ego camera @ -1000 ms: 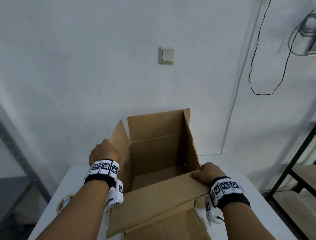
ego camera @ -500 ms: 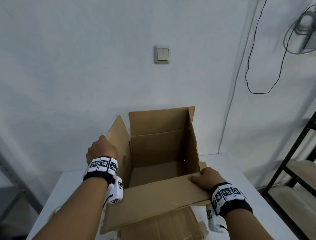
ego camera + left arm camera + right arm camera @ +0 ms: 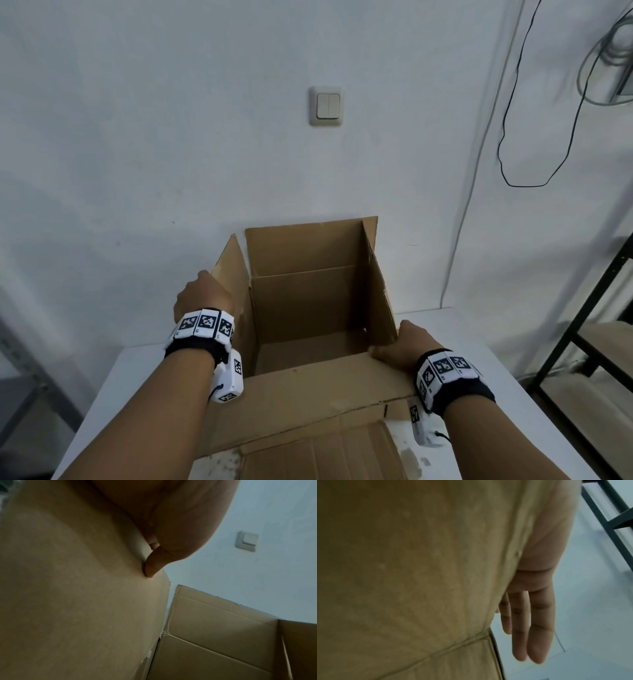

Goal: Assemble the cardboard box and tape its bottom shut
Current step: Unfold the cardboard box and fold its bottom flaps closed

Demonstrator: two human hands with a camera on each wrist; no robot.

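Black shelf frame (image 3: 579,329) rt of box (image 3: 308,301)

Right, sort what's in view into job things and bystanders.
Job: cardboard box, its near flap, left hand on the left flap, right hand at the near right corner.
Bystanders: light switch, black cable, black shelf frame, white table.

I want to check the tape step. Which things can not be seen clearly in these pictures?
- Underside of the open brown cardboard box: hidden in all views by its own walls.
- Left hand fingers: head view, behind the left flap.
- Right hand thumb: right wrist view, behind cardboard.
- Tape: none visible.
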